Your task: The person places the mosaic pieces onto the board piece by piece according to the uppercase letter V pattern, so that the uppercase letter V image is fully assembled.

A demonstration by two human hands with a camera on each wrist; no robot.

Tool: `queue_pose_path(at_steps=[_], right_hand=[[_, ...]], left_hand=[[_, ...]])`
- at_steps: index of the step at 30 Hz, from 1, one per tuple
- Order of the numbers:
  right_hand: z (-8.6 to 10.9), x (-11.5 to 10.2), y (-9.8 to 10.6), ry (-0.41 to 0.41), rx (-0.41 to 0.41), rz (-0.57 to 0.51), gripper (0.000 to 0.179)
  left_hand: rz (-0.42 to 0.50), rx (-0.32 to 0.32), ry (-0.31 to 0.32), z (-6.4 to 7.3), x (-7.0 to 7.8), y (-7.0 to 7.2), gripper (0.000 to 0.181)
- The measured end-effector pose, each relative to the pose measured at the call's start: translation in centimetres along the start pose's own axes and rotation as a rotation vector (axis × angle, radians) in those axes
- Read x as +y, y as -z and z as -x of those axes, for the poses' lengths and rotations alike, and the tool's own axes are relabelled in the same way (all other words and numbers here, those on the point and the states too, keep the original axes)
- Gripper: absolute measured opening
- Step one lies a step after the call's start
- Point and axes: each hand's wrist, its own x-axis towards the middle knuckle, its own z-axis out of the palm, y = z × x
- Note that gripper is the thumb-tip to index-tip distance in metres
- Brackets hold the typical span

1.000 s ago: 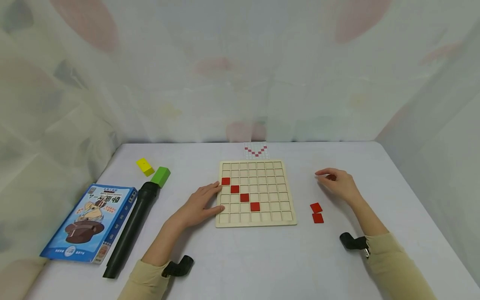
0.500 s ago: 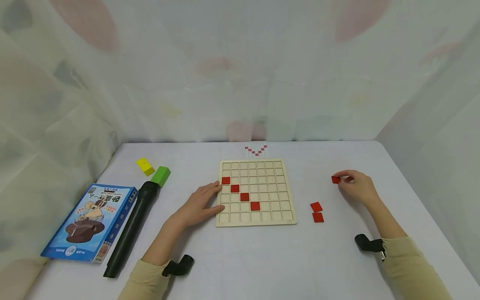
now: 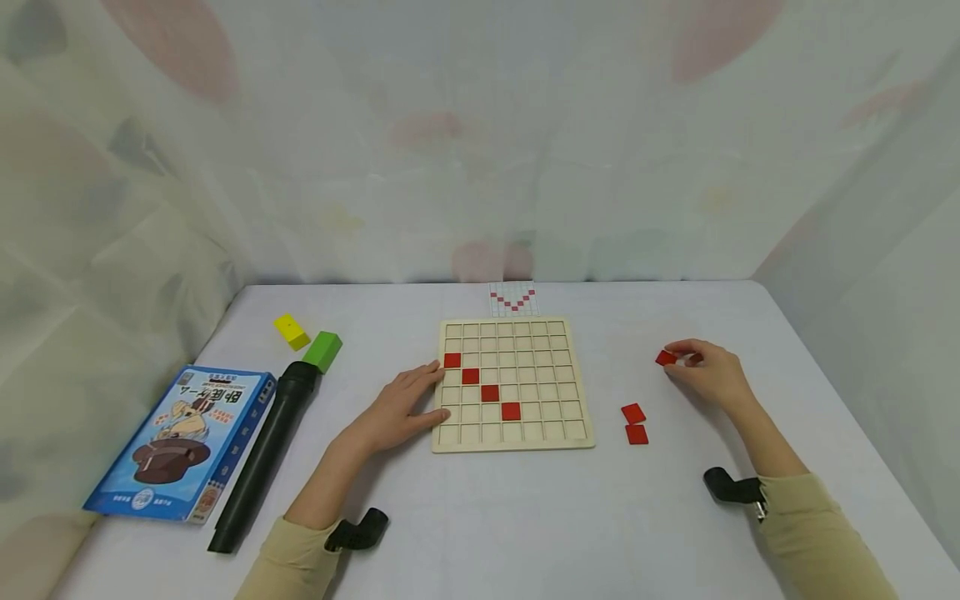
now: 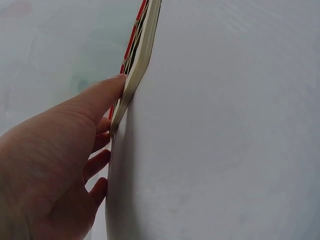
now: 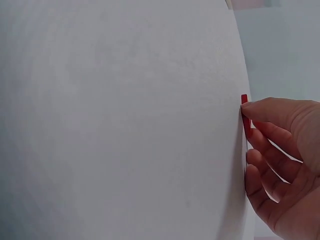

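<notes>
A pale wooden grid board lies mid-table, with several red square tiles set in a slanting line in its left half. My left hand rests at the board's left edge, fingers extended and thumb on the rim; the left wrist view shows the thumb against that edge. To the right of the board, my right hand pinches a red tile between thumb and fingers, low over the table. In the right wrist view this tile appears edge-on. Two loose red tiles lie between board and right hand.
Behind the board stands a small grid card with a red V pattern. At the left lie a blue box, a long black tube, a green block and a yellow block. A curtain hangs round the table.
My right hand has moved right with its red tile, then slightly back left, and the tile has turned a little. The left hand stays at the board.
</notes>
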Motion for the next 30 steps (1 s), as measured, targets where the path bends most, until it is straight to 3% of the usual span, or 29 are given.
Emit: queue_pose_path(at_steps=[19, 30], right_hand=[[-0.2, -3.9, -2.4, -0.02, -0.083, -0.097, 0.037], [-0.7, -7.3, -5.0, 0.051, -0.137, -0.122, 0.035]], left_hand=[[-0.006, -0.003, 0.017, 0.0, 0.1, -0.1, 0.073], [-0.011, 0.001, 0.015, 0.0, 0.2, -0.1, 0.073]])
